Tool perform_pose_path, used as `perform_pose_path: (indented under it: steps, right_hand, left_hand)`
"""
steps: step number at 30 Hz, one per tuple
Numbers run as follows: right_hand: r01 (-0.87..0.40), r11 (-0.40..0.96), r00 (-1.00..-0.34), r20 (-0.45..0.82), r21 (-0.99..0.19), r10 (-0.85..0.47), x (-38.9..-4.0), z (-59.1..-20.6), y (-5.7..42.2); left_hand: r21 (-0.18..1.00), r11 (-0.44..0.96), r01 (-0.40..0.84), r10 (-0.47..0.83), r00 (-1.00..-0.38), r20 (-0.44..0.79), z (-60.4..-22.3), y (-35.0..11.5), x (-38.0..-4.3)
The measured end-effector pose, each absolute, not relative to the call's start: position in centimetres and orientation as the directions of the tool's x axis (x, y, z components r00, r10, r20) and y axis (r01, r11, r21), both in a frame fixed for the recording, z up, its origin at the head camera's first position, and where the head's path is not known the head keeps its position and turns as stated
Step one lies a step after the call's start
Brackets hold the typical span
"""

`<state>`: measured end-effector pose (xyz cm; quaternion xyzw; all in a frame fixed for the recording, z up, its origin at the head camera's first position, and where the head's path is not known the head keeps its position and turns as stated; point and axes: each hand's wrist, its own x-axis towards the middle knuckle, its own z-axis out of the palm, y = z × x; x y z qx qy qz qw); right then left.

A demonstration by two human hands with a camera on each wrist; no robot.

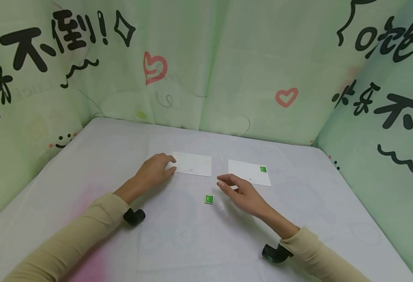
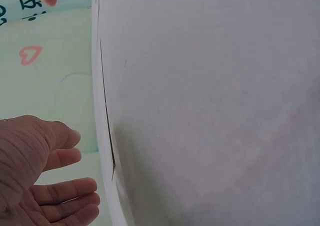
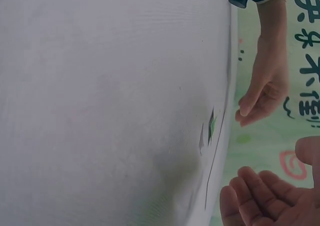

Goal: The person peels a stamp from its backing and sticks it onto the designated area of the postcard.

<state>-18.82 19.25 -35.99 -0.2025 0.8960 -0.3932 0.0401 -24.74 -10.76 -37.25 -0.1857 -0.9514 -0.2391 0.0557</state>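
Observation:
Two white cards lie flat on the table in the head view. The left card (image 1: 193,164) has only tiny print near its lower edge, while the right card (image 1: 243,173) carries a green stamp (image 1: 263,169) at its upper right corner. At the left card's left end is my left hand (image 1: 156,169), thumb and fingers apart; whether it touches the card I cannot tell. My right hand (image 1: 243,194) hovers by the right card's lower left, fingers loosely bent and nothing between them. A loose green stamp (image 1: 209,199) and a small translucent piece (image 1: 221,206) lie nearby, seen edge-on in the right wrist view.
A white cloth (image 1: 178,243) covers the table. Pale green curtains (image 1: 248,70) with dark lettering and red hearts hang behind and at both sides. Each sleeve cuff has a black camera (image 1: 134,216) strapped near it.

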Motion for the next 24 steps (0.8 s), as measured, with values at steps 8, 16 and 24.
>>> perform_pose_path:
  steps: [8, 16, 24]
  right_hand:
    - [-0.37, 0.643, -0.906, 0.106, -0.67, -0.411, -19.0, -36.2, 18.7]
    - [-0.385, 0.69, -0.898, 0.075, -0.613, -0.434, -19.2, -36.2, 18.3]
    - [-0.353, 0.72, -0.902, 0.012, -0.597, -0.432, -19.6, -36.1, 18.0]
  left_hand:
    - [0.442, 0.826, 0.349, 0.309, -0.937, 0.162, -37.4, -11.4, -25.5]
    - [0.429, 0.843, 0.324, 0.3, -0.946, 0.125, -37.2, -11.8, -25.9]
    - [0.422, 0.852, 0.31, 0.311, -0.948, 0.069, -37.2, -11.8, -26.3]
